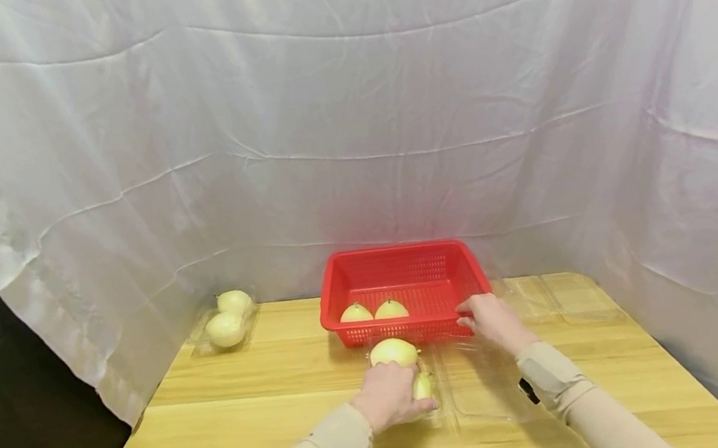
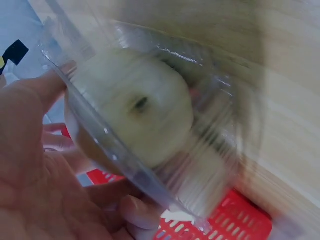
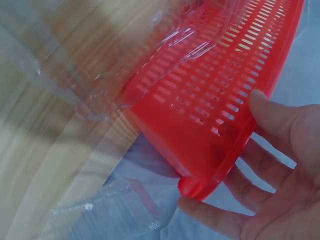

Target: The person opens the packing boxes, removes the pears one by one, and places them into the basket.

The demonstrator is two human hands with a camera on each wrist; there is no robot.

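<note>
Two pale yellow pears sit in an open clear plastic clamshell (image 1: 448, 386) in front of the red basket. My left hand (image 1: 390, 394) reaches over its near side, with thumb and fingers around the nearer pear (image 1: 423, 386); the left wrist view shows that pear (image 2: 135, 107) through the clear wall. The farther pear (image 1: 393, 353) lies just beyond my fingers. My right hand (image 1: 490, 320) holds the front right rim of the red basket (image 1: 396, 249), thumb on one side and fingers on the other. Two more pears (image 1: 373, 311) are inside the basket.
Another clear package (image 1: 251, 323) with two pears stands at the back left of the wooden table (image 1: 236, 429). Right of the basket lies an opened clear clamshell (image 1: 572, 294). A pale curtain (image 1: 343, 105) encloses the back and sides.
</note>
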